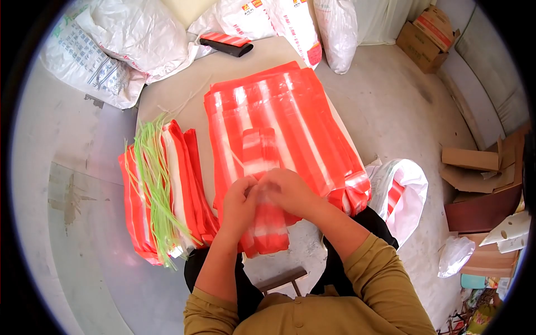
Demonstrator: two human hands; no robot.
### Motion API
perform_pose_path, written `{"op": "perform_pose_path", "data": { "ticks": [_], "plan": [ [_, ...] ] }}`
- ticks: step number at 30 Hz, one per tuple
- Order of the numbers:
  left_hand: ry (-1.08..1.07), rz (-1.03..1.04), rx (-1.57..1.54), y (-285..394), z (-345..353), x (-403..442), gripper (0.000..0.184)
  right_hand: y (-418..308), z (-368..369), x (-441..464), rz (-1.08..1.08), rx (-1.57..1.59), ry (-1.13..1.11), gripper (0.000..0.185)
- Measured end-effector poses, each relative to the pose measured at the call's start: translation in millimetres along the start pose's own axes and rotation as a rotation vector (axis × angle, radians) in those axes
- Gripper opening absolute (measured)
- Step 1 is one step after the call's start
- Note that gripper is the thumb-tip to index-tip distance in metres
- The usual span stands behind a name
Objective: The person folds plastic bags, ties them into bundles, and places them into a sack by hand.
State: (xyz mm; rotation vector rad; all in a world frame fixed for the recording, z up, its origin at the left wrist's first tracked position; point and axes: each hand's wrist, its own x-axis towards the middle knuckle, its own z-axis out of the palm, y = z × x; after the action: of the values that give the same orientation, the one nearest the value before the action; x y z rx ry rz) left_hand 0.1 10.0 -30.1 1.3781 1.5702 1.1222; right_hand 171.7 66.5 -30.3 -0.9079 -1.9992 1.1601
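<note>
Striped red-and-white bundle (270, 237) is lying lengthwise on the wide stack of striped plastic (296, 123), its near end pointing toward the person's lap. Left hand (238, 200) and right hand (286, 188) are meeting over its middle, fingers bending inward; whether they are gripping film or a strand, I cannot tell. Working well here probably means keeping the layers square, pressing the waist evenly and pulling equally from both sides.

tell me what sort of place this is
Probably a small packing workshop or storeroom: a stack of red-and-white striped plastic on a beige table, bulging white plastic sacks, and brown cardboard boxes.
</note>
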Motion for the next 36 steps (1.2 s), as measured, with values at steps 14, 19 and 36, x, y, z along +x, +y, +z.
{"op": "perform_pose_path", "data": {
  "ticks": [14,19,36],
  "plan": [
    [0.084,0.044,0.138,-8.3,0.1,2.8,0.008,-1.3,-11.3,-4.0,-0.174,-0.05,-0.066,0.006],
    [0.213,0.129,0.305,-5.0,-0.6,7.2,0.006,0.8,-27.8,-10.8,-0.111,-0.111,-0.211,0.007],
    [0.17,0.111,0.253,-3.1,-2.0,5.4,0.008,-16.2,-25.5,2.2,0.076,-0.214,0.006,0.03]
  ]
}}
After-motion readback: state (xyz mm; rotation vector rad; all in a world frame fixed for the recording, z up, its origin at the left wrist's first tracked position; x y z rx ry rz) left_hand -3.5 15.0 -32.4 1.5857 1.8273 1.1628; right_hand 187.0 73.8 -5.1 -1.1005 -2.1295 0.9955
